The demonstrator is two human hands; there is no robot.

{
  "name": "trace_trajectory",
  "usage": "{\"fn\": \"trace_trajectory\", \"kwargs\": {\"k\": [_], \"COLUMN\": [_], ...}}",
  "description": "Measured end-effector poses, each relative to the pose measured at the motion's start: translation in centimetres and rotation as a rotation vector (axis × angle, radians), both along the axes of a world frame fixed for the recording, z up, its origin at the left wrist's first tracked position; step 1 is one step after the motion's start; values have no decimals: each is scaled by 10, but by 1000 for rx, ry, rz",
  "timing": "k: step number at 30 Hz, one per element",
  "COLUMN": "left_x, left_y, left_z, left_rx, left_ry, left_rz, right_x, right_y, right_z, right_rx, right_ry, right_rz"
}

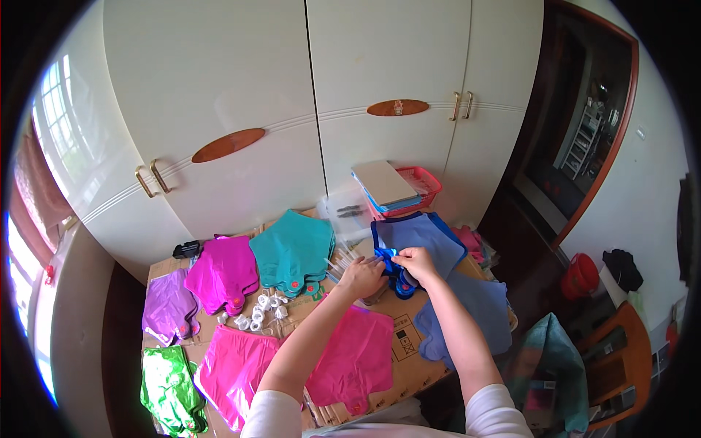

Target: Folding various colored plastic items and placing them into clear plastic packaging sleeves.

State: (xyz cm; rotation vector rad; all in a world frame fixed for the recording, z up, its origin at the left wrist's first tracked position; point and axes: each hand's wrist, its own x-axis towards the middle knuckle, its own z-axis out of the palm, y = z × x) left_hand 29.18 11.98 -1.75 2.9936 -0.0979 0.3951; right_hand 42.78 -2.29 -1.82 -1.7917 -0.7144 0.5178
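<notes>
Near the middle of the cardboard-covered table, my left hand and my right hand meet at a crumpled shiny blue foil piece. My right thumb and fingers pinch its upper edge, where a light blue bit shows. The left fingers are closed at its left side, partly hidden by the back of the hand. Behind it lies a stack of blue flat foil balloons with dark edges. More blue ones lie beneath my right forearm. Thin clear sticks lie left of my left hand.
Flat foil balloons lie in piles: teal, magenta, lilac, green, pink. White ribbon rolls sit between them. Behind stand a red basket and cabinet doors. A wooden chair is at right.
</notes>
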Motion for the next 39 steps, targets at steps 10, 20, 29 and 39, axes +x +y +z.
{"fn": "trace_trajectory", "kwargs": {"k": [10, 20, 29, 39], "left_x": [3, -11, -154, -250], "left_y": [-10, -9, 94, 154], "left_z": [2, 17, 64, 15], "left_rx": [105, -118, -298, -273], "left_ry": [116, 69, -276, -264], "left_rz": [6, 87, 512, 699], "right_x": [77, 2, -111, -185], "right_y": [-84, -60, 147, 229], "right_z": [15, 179, 120, 12], "right_rx": [869, 326, 343, -23], "right_ry": [501, -956, -1479, -1260], "right_rz": [-441, -636, 395, 726]}}
